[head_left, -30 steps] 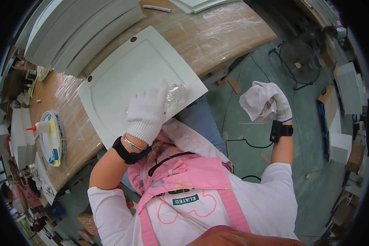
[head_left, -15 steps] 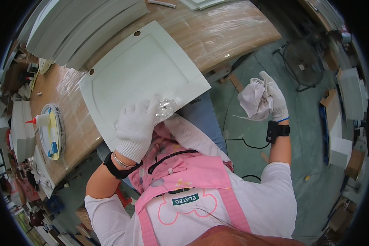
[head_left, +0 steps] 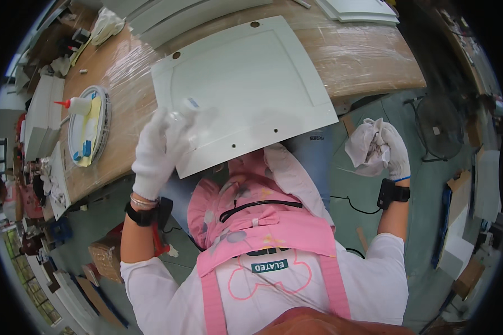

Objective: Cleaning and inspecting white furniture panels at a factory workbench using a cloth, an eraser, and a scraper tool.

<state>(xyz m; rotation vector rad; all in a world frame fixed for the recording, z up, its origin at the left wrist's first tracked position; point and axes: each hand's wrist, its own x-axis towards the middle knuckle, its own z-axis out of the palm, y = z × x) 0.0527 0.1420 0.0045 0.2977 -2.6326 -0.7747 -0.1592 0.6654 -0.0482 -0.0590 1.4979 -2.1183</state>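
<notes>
A white cabinet-door panel with a recessed centre lies at the table's near edge and overhangs it. It has two round holes along its far edge and two small dark dots near its close edge. Above its left part, my gloved left hand is closed round a clear plastic bottle, smeared by motion. Out past the table's right end, my gloved right hand grips a crumpled white cloth with grey smudges. That cloth hangs in the air, apart from the panel.
On the left of the film-wrapped table a white round lid carries a red-tipped squeeze bottle. Stacked white panels stand at the back. A floor fan and a cardboard box are at the right.
My left hand has lifted off the panel and moved left with the bottle, which has turned. The view has shifted, so the panel sits further right. The cloth stays in my right hand.
</notes>
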